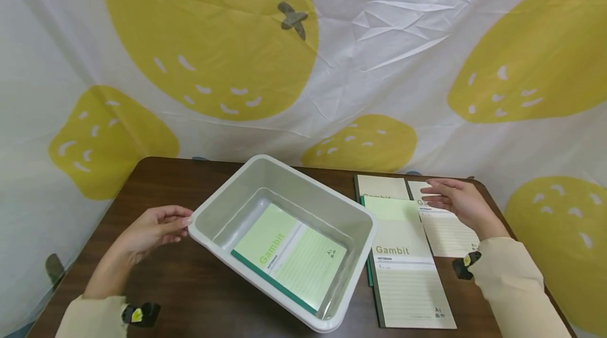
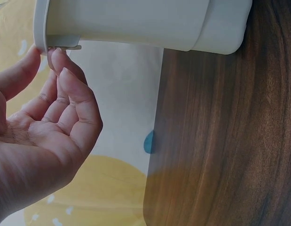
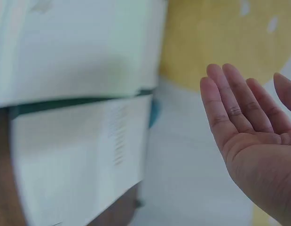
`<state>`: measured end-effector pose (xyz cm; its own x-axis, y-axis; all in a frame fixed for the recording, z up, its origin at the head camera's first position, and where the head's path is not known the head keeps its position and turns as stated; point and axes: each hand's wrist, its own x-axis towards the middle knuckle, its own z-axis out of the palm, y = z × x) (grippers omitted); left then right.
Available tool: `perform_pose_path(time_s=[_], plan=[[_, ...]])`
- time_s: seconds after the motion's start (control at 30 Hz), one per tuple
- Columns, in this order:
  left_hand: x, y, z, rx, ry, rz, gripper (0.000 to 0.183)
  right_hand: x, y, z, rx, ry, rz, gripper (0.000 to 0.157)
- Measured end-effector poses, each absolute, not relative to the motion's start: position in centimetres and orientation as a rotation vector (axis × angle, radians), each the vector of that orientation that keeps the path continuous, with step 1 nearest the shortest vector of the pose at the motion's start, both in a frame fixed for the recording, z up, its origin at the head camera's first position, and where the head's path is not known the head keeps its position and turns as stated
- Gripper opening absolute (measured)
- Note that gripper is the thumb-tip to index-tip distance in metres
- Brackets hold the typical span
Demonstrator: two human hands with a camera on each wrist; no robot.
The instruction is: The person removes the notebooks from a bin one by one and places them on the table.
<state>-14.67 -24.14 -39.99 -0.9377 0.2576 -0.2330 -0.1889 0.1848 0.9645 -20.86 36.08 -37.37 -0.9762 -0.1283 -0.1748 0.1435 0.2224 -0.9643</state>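
A pale grey plastic basin (image 1: 303,190) stands at an angle on the table, and one green-spined notebook (image 1: 289,259) lies flat inside it. At the basin's left corner my left hand (image 1: 154,230) pinches the rim between thumb and fingertips; the left wrist view shows the grip on the rim (image 2: 41,28) from below. My right hand (image 1: 457,204) hovers over the notebooks at the right with straight, relaxed fingers and holds nothing. Under it lies a dark-spined notebook (image 1: 448,232). Beside the basin, another notebook (image 1: 405,285) overlaps the ones under it.
The dark wooden table (image 1: 189,296) has its back edge against a white cloth (image 1: 379,64) printed with yellow fruit. A further notebook (image 1: 381,185) shows partly at the back, under the front one. Black bands with yellow marks sit on both wrists.
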Motion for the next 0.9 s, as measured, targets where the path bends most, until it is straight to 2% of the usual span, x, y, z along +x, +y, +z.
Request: perform_pose_path(time_s=[0.1, 0.3, 0.53, 0.7, 0.9], plan=[[-14.7, -24.2, -39.9, 0.06, 2.13, 1.804, 0.041, -21.4, 34.2, -35.3, -0.066, 2.245, -1.846, 0.027], [-14.7, -24.2, -39.9, 0.06, 2.127, 1.805, 0.042, -22.7, 29.9, -31.7, -0.185, 2.238, -1.859, 0.032], [-14.6, -24.3, -39.9, 0.072, 2.123, 1.808, 0.041, -23.9, 23.0, -29.0, -0.319, 2.162, -1.914, 0.025], [-14.6, -24.2, -39.9, 0.072, 2.137, 1.801, 0.042, -24.3, 17.5, -29.2, -0.383, 2.136, -1.875, 0.029], [-14.6, -24.2, -39.9, 0.076, 2.142, 1.801, 0.042, -24.3, 11.7, -32.0, -0.552, 2.054, -1.691, 0.029]])
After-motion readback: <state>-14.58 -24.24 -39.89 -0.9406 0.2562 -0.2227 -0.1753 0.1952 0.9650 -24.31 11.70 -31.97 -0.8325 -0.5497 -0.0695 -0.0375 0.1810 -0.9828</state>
